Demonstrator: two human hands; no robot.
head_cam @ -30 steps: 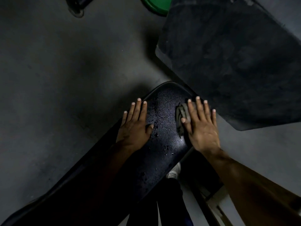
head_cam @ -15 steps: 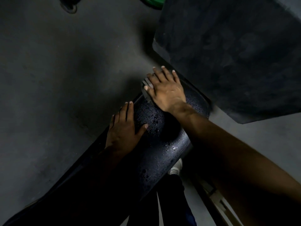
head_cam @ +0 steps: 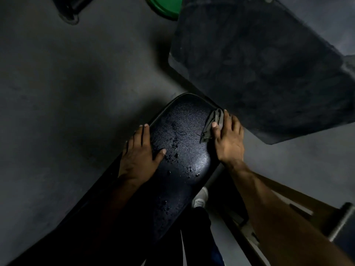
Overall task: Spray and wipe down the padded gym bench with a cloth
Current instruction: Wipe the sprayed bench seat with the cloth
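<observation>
The black padded bench [head_cam: 182,154] runs from the lower left up to a rounded end at the middle of the view, with droplets on its textured surface. My right hand [head_cam: 227,139] presses a small grey cloth [head_cam: 211,124] flat against the pad's right edge near the far end. My left hand [head_cam: 139,154] lies flat on the pad's left edge, fingers spread, holding nothing.
A large dark rubber mat [head_cam: 259,64] lies on the grey floor just beyond the bench end. A green disc [head_cam: 165,5] and a dark object [head_cam: 71,8] sit at the top edge. A white shoe [head_cam: 200,198] and metal frame parts [head_cam: 342,221] show under my right arm.
My right hand swept the cloth from the pad's right side to its far left corner, then back to the right edge. My left hand stayed planted on the pad.
</observation>
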